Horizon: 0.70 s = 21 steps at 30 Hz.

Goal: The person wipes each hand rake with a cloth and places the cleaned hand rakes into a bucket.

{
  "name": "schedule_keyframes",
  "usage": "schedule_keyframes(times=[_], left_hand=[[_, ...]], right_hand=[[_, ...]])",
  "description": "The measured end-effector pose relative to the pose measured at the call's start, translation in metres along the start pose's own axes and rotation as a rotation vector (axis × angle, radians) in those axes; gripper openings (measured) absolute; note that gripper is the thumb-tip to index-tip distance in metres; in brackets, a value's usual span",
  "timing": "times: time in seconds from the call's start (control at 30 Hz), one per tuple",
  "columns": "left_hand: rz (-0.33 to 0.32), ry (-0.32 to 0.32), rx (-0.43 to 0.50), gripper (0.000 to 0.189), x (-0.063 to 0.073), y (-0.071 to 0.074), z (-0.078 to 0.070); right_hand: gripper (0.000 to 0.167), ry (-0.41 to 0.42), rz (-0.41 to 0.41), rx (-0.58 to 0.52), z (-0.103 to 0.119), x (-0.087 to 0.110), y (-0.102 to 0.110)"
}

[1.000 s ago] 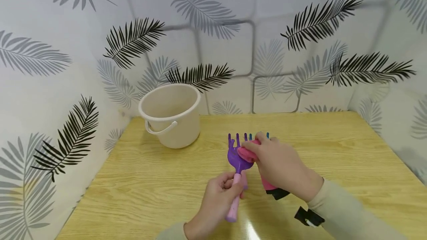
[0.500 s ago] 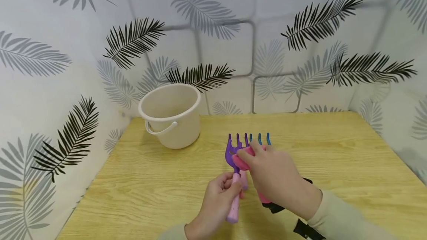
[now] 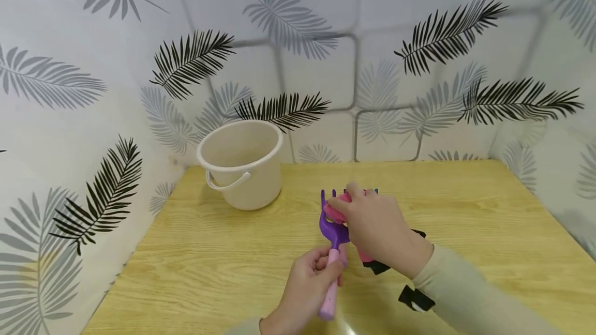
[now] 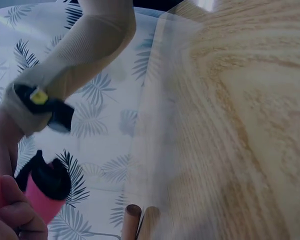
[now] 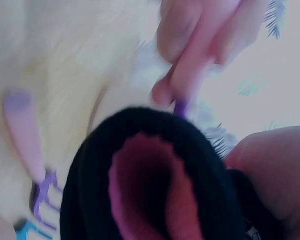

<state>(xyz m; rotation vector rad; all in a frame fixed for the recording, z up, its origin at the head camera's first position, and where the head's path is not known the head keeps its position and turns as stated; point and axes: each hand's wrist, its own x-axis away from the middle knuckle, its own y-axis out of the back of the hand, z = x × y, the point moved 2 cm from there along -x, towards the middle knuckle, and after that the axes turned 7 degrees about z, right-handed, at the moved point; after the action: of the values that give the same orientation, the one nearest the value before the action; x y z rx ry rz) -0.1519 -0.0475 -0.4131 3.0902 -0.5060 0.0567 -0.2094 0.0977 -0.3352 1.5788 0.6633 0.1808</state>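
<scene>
My left hand (image 3: pixel 304 280) grips the pink handle of a small garden fork (image 3: pixel 333 232), its purple head pointing away from me. In my right hand (image 3: pixel 382 226) is a bunched pink glove with a black cuff (image 3: pixel 336 212), pressed against the purple fork head and hiding part of it. The cuff hangs below the hand; its opening fills the middle of the right wrist view. Behind the held fork, another purple fork with a pink handle (image 5: pixel 24 137) lies on the table. Beside that one is a blue fork (image 5: pixel 29 230), mostly covered by my right hand in the head view.
A cream bucket (image 3: pixel 253 185) with its handle hanging down stands at the back left of the wood-grain table (image 3: pixel 209 257). Leaf-patterned sheeting (image 3: pixel 316 76) rises behind the table and along its sides.
The right hand slides the glove over the fork head, toward the handle and then back up toward the tines. My left hand keeps its grip. The head view has shifted slightly.
</scene>
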Motion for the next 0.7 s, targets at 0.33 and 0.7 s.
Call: schedule_keyframes(times=[0.33, 0.7], left_hand=[[-0.008, 0.088, 0.174, 0.038, -0.005, 0.006, -0.004], [-0.027, 0.120, 0.231, 0.039, -0.005, 0.003, -0.008]], right_hand=[[0.045, 0.012, -0.038, -0.263, 0.014, 0.035, -0.002], [0.052, -0.062, -0.019, -0.253, 0.007, 0.039, -0.020]])
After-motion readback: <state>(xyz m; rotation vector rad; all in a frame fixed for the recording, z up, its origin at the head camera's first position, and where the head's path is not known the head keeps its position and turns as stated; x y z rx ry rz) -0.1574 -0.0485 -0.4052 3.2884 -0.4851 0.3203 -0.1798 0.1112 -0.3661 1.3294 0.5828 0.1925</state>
